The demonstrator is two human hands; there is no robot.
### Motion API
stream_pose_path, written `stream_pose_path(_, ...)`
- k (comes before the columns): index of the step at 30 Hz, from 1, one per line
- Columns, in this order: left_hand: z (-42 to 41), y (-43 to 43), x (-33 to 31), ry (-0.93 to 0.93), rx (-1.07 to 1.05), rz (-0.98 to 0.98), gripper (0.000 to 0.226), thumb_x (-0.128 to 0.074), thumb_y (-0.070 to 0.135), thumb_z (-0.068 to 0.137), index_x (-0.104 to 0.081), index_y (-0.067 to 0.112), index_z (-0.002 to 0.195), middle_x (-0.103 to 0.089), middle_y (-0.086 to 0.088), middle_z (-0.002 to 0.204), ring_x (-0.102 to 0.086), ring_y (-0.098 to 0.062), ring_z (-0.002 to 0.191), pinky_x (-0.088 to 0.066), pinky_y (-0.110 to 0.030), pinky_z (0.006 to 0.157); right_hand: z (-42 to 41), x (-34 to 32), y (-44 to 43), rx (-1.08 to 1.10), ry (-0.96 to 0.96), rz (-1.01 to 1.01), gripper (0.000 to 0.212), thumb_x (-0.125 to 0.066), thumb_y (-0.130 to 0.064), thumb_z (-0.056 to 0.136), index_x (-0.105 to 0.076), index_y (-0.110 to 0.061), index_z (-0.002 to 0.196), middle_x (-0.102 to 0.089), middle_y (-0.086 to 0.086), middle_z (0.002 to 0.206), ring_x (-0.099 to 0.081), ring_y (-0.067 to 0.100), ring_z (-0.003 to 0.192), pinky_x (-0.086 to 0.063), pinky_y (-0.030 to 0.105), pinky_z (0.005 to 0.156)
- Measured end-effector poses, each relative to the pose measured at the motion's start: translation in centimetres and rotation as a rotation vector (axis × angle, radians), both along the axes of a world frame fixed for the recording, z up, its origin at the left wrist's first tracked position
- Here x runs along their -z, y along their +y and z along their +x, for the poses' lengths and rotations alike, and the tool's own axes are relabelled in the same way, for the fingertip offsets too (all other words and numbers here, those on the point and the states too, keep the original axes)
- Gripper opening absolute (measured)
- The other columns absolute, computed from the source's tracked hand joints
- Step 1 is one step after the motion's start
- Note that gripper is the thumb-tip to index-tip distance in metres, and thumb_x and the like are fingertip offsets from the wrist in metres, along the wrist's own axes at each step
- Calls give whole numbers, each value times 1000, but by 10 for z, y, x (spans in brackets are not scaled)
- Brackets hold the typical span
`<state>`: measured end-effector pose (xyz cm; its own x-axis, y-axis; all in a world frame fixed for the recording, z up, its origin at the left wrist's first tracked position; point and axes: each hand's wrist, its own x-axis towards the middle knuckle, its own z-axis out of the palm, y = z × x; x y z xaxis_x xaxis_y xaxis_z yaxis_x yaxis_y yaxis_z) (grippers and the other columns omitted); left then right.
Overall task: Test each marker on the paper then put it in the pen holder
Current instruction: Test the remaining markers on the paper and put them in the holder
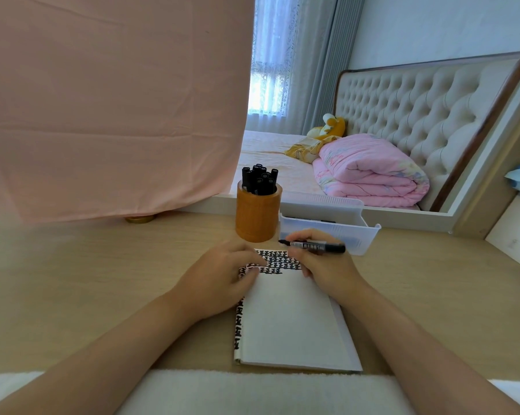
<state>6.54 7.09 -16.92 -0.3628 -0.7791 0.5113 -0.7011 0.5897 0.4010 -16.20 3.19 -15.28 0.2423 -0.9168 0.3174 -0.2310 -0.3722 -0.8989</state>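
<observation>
The marker (311,245) is a slim black one with a grey printed label round its barrel; its cap is off, with the dark tip bare and pointing toward 9 o'clock; it lies almost level, just over the far edge of the paper (291,322); the right hand (323,266) grips it mid-barrel, fingers (305,234) curled over the top and thumb beneath. Whether the tip touches the sheet I cannot tell. The paper is a white pad lying flat on the pale wooden tabletop (102,280); rows of thick black test marks (278,262) crowd its far end, and more run down its 9 o'clock edge. The left hand (222,278) rests on the pad's far 9 o'clock corner, fingers loosely bent with the tips down on the sheet; nothing shows in its grasp. The pen holder (257,218), a round orange-brown wooden cup, stands upright at 12 o'clock from the pad, near both hands; a cluster of black markers (260,181) stands in it. At 1 o'clock, just behind the right hand, sits a white plastic tray (357,238).
</observation>
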Motion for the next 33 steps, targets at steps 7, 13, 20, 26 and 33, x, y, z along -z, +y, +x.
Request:
stream_pose_path(7,22,-18,8,-57,-325,27,36,-57,22,94,-61,26,130,-56,8,121,-43,-11,115,-33,-22,95,3,-2,-3,-100,-14,54,50,-36,8,101,-56,-26,132,-72,8,99,-60,19,58,-44,26,44)
stream_pose_path(13,30,-23,13,-127,-391,129,24,-59,31,94,-69,25,116,-58,6,114,-43,-15,108,-41,-33,92,8,-14,3,-190,-108,186,42,-29,2,104,-63,-16,120,-61,13,97,-65,28,67,-55,35,53)
stream_pose_path(20,25,-15,1,31,-280,44,20,-63,25,93,-65,35,110,-63,18,100,-50,-6,95,-43,-26,83,8,-11,3,-2,387,-126,35,-62,-7,95,-49,-38,104,-59,-15,91,-59,4,73,-46,14,64)
stream_pose_path(26,18,-9,-3,61,-150,34,24,-66,26,91,-65,37,112,-56,29,95,-49,5,94,-33,-10,75,7,-5,8,69,630,-322,24,-62,-22,96,-64,-36,114,-69,-16,109,-60,5,96,-53,23,84)
stream_pose_path(33,16,-7,-5,50,-99,36,23,-65,27,91,-66,35,113,-56,30,96,-50,1,95,-35,-14,75,10,-6,10,62,647,-391,19,-65,-24,93,-67,-33,109,-69,-15,104,-59,6,93,-53,23,82)
